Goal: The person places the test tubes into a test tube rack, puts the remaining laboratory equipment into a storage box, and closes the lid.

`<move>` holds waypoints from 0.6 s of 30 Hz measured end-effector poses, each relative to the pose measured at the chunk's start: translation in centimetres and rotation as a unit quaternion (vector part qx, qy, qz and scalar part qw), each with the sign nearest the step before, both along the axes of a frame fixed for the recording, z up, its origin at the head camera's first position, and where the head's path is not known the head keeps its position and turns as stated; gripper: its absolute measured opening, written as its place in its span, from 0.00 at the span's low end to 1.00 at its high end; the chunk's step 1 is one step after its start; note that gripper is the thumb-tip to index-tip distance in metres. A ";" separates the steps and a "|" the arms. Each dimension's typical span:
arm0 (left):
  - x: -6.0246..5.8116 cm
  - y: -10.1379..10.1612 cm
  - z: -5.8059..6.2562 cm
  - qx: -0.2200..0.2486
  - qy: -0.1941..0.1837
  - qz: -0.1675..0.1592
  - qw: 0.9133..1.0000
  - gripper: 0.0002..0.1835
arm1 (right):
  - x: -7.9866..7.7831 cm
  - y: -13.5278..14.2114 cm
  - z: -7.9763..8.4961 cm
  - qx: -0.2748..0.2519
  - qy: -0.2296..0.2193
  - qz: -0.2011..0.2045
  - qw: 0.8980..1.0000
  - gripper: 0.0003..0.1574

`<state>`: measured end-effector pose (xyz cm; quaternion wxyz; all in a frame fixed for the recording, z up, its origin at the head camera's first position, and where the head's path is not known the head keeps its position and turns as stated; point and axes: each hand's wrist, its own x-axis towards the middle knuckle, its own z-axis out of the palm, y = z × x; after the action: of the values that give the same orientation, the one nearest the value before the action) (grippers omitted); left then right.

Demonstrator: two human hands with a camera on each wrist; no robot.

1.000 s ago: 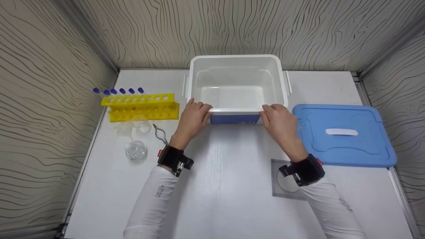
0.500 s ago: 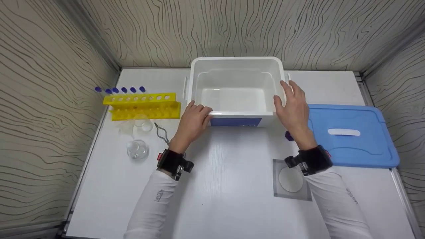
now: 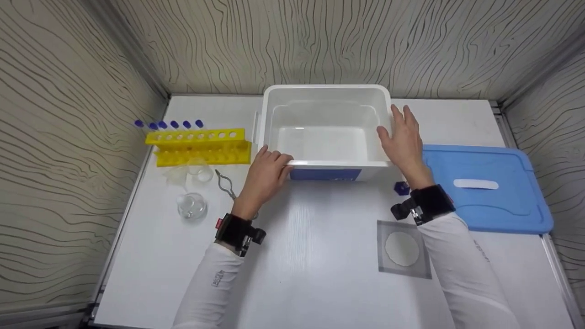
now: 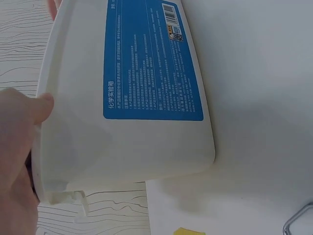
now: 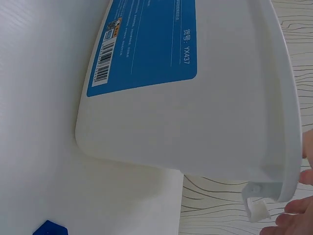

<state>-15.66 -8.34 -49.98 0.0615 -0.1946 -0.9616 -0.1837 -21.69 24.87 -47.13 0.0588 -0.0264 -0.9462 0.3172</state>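
Note:
A white plastic storage box [image 3: 325,170] with a blue label [image 4: 151,63] stands uncovered at the back of the table; its inside looks bare. My left hand [image 3: 266,177] grips its front rim near the left corner, thumb on the outer front face in the left wrist view. At the right side wall is my right hand [image 3: 404,144], fingers extended along the outside and thumb near the rim. The right wrist view shows only some fingers [image 5: 298,208] beside the rim and side handle [image 5: 257,203]; whether they touch the box I cannot tell.
A blue lid [image 3: 484,205] lies at right, near a small dark blue hexagonal piece [image 3: 402,188] and a grey-edged square with a white disc [image 3: 402,248]. At left are a yellow test tube rack [image 3: 199,148], a glass vessel [image 3: 192,206] and metal tongs [image 3: 225,183].
My right hand has left the front rim and gone to the box's right side. The box has shifted slightly toward me. My left hand keeps its grip on the front rim.

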 end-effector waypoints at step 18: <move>2.0 -0.3 -0.2 0.002 0.022 0.009 1.000 0.12 | 0.2 -0.2 -1.7 0.031 -0.010 0.031 0.999 0.37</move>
<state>-13.65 -8.62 -50.19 0.0845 -0.1896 -0.9614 -0.1807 -21.50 24.64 -48.81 0.0403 0.0015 -0.9564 0.2891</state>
